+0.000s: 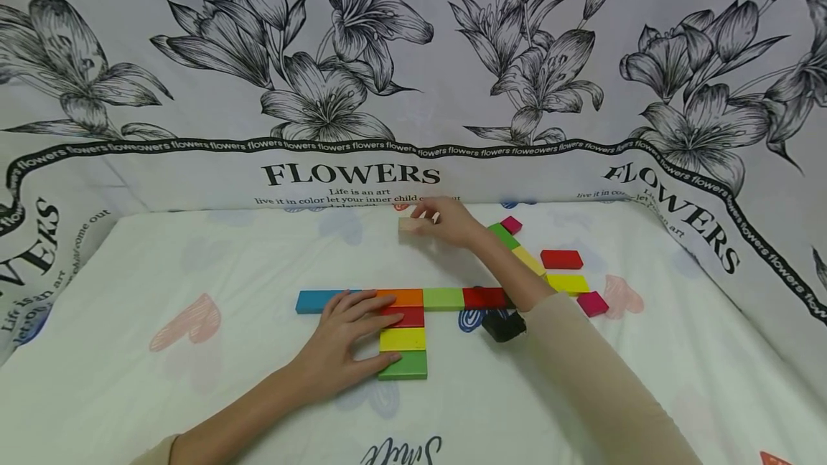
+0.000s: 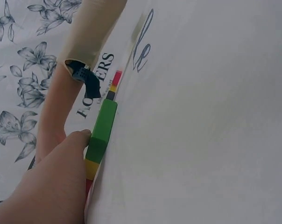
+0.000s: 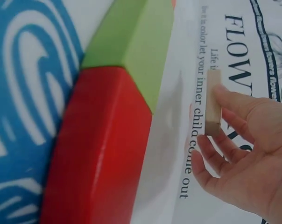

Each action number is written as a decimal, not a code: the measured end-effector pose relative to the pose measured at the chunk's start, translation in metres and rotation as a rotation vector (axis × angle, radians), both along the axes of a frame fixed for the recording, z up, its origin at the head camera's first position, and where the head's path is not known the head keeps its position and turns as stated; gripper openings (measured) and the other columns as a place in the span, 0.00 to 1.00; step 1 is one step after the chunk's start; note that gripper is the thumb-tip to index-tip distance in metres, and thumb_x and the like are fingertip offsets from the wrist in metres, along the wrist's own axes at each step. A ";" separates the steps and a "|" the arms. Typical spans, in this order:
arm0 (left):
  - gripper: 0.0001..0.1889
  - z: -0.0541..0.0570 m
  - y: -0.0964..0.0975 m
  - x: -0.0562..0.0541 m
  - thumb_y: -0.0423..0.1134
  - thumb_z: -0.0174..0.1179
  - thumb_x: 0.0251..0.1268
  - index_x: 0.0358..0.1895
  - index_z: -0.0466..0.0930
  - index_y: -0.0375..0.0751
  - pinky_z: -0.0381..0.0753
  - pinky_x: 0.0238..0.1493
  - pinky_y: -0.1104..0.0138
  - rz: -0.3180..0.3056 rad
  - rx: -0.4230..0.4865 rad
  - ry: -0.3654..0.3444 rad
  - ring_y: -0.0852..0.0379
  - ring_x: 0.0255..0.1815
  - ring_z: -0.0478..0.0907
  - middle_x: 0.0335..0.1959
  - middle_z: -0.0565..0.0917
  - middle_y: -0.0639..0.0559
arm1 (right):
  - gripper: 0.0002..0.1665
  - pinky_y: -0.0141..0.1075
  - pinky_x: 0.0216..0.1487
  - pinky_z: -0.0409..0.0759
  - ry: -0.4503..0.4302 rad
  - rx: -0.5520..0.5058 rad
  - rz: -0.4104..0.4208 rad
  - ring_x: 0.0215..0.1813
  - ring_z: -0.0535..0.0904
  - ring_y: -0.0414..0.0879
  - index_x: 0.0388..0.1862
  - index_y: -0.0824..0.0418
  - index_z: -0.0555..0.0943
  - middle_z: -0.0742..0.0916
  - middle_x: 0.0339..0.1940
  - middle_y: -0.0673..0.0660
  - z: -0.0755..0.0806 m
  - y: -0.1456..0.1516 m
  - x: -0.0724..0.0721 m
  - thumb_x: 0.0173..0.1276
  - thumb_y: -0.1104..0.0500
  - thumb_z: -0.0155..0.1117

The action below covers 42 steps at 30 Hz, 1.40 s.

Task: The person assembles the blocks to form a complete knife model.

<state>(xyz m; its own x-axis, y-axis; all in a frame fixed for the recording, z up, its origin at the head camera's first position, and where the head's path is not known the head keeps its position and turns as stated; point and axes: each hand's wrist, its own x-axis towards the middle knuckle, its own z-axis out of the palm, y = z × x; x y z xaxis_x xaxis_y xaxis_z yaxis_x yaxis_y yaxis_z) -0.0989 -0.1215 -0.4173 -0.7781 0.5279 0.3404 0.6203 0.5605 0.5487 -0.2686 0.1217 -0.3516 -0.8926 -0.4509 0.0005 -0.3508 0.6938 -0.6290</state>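
Right hand (image 1: 446, 222)'s got the plain wooden block (image 1: 407, 227) pinched in its fingers, over on the far side of the coloured row (image 1: 443, 298), long side looking roughly left-right like the row. Left hand (image 1: 339, 346)'s way nearer the row, fingers just laid over it, not gripping.

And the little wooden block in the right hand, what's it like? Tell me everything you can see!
The block is pale tan and looks like plain wood, longer than it is wide, with flat faces and straight edges. The right hand pinches it, fingers hiding part of it. It's beyond the row of coloured blocks, touching none of them. I can't tell whether it touches the sheet.
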 end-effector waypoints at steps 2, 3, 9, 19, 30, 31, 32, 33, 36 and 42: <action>0.26 0.000 0.000 0.000 0.51 0.76 0.62 0.64 0.87 0.53 0.52 0.76 0.33 0.000 0.001 0.001 0.43 0.79 0.66 0.72 0.79 0.56 | 0.18 0.42 0.57 0.81 0.012 0.000 0.007 0.54 0.79 0.55 0.58 0.65 0.86 0.87 0.53 0.63 0.000 0.002 0.005 0.74 0.59 0.72; 0.26 0.000 0.000 0.000 0.51 0.76 0.61 0.64 0.87 0.53 0.52 0.76 0.33 0.000 0.002 0.002 0.43 0.78 0.66 0.72 0.79 0.56 | 0.18 0.41 0.57 0.81 0.019 0.000 0.009 0.54 0.80 0.55 0.58 0.65 0.86 0.87 0.53 0.63 0.000 0.003 0.007 0.74 0.59 0.72; 0.27 0.000 0.000 0.001 0.50 0.77 0.61 0.64 0.87 0.53 0.52 0.76 0.33 0.000 0.002 0.002 0.43 0.78 0.66 0.72 0.79 0.56 | 0.16 0.37 0.50 0.78 0.043 -0.022 0.005 0.48 0.79 0.53 0.55 0.65 0.86 0.87 0.54 0.63 0.001 0.010 0.023 0.72 0.60 0.73; 0.26 -0.001 -0.001 0.001 0.52 0.75 0.63 0.65 0.86 0.54 0.52 0.76 0.33 0.001 -0.007 -0.006 0.44 0.79 0.66 0.73 0.79 0.57 | 0.18 0.37 0.50 0.78 -0.007 -0.035 -0.036 0.47 0.78 0.52 0.58 0.61 0.86 0.85 0.48 0.60 0.007 0.017 0.048 0.73 0.57 0.72; 0.26 0.000 0.000 0.001 0.52 0.75 0.63 0.65 0.86 0.54 0.51 0.77 0.32 -0.001 -0.005 -0.019 0.44 0.79 0.65 0.73 0.79 0.56 | 0.19 0.38 0.50 0.80 -0.022 -0.074 -0.036 0.51 0.78 0.53 0.59 0.60 0.85 0.85 0.50 0.59 0.015 0.028 0.076 0.73 0.55 0.73; 0.26 0.000 0.000 0.001 0.52 0.75 0.63 0.65 0.86 0.54 0.51 0.77 0.32 0.000 -0.006 -0.019 0.43 0.79 0.65 0.73 0.79 0.56 | 0.19 0.37 0.49 0.80 -0.023 -0.072 -0.035 0.51 0.78 0.52 0.59 0.59 0.85 0.85 0.50 0.59 0.015 0.029 0.079 0.73 0.55 0.72; 0.26 0.000 0.000 0.002 0.52 0.75 0.63 0.65 0.86 0.54 0.51 0.77 0.32 0.001 -0.007 -0.017 0.43 0.79 0.65 0.73 0.79 0.56 | 0.19 0.37 0.49 0.80 -0.022 -0.071 -0.033 0.52 0.79 0.52 0.59 0.59 0.85 0.85 0.50 0.58 0.015 0.030 0.082 0.73 0.54 0.72; 0.26 0.000 0.000 0.002 0.52 0.75 0.63 0.65 0.86 0.54 0.51 0.77 0.32 0.000 -0.007 -0.018 0.43 0.79 0.65 0.73 0.79 0.56 | 0.19 0.37 0.49 0.80 -0.020 -0.072 -0.029 0.52 0.79 0.52 0.59 0.59 0.85 0.85 0.51 0.58 0.014 0.032 0.085 0.73 0.54 0.72; 0.26 0.000 0.000 0.002 0.52 0.75 0.63 0.65 0.87 0.54 0.51 0.77 0.32 0.002 -0.006 -0.021 0.43 0.79 0.65 0.73 0.79 0.56 | 0.18 0.37 0.49 0.81 -0.012 -0.078 -0.018 0.52 0.79 0.52 0.59 0.58 0.85 0.85 0.52 0.58 0.013 0.035 0.092 0.74 0.53 0.72; 0.27 0.001 0.000 0.002 0.52 0.75 0.62 0.65 0.87 0.53 0.51 0.77 0.33 0.005 -0.007 -0.024 0.43 0.79 0.65 0.73 0.79 0.56 | 0.17 0.38 0.50 0.81 0.003 -0.082 -0.014 0.51 0.78 0.50 0.58 0.57 0.85 0.85 0.52 0.56 0.010 0.040 0.106 0.73 0.54 0.72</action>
